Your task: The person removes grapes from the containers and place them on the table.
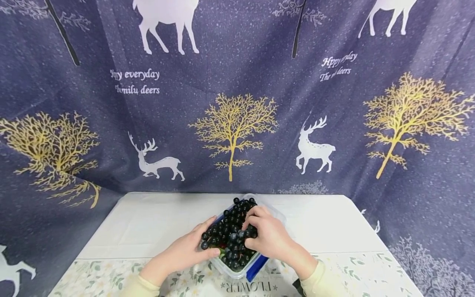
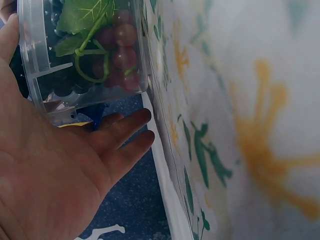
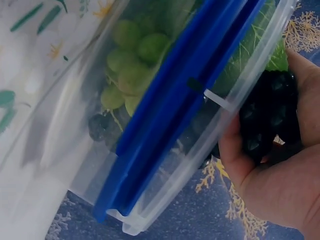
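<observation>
A clear plastic container [image 1: 231, 274] with a blue clip [image 3: 167, 110] along its side is heaped with black grapes [image 1: 233, 252]. At its left side, my left hand [image 1: 187, 251] touches the wall with fingers extended and the thumb over the rim. My right hand [image 1: 272, 234] curls its fingers round black grapes [image 3: 267, 112] at the top of the heap. Through the walls show red grapes [image 2: 125, 45] and a green leaf [image 2: 82, 17] in the left wrist view, and green grapes [image 3: 135, 62] in the right wrist view. Much of the container's inside is hidden by the black grapes.
Under the container lies a white table [image 1: 156, 222] whose near part has a floral cloth [image 1: 107, 274] with printed lettering. A dark blue curtain [image 1: 241, 70] with deer and trees hangs behind the table and at both sides.
</observation>
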Tool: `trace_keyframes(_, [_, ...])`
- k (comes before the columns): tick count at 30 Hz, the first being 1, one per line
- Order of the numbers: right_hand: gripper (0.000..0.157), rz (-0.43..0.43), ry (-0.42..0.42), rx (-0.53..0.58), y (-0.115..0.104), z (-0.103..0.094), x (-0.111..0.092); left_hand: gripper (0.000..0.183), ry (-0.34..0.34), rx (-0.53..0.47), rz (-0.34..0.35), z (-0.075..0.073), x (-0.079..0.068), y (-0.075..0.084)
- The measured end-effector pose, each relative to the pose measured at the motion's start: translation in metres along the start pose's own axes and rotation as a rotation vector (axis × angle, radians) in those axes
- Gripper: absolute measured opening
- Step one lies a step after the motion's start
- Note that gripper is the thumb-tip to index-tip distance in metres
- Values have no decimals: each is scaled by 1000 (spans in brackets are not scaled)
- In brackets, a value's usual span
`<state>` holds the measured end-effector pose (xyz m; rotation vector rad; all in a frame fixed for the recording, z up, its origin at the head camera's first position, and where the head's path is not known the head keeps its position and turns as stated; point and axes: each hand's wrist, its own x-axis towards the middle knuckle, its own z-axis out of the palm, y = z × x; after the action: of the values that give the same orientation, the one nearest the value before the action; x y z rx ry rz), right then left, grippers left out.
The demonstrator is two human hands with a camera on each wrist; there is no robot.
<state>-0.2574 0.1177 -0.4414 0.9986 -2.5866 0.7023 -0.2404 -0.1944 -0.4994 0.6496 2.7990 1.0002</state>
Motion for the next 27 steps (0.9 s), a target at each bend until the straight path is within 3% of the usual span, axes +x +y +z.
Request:
trace_keyframes(8, [29, -56, 20, -30, -3, -9, 7, 100, -14, -6, -4, -3, 0, 3])
trace_keyframes(18, [30, -69, -12, -8, -7, -31, 15, 99, -20, -21, -4, -3, -1, 3])
trace_keyframes(27, [31, -74, 28, -23, -6, -50, 22, 98, -20, -22, -16, -2, -1, 2])
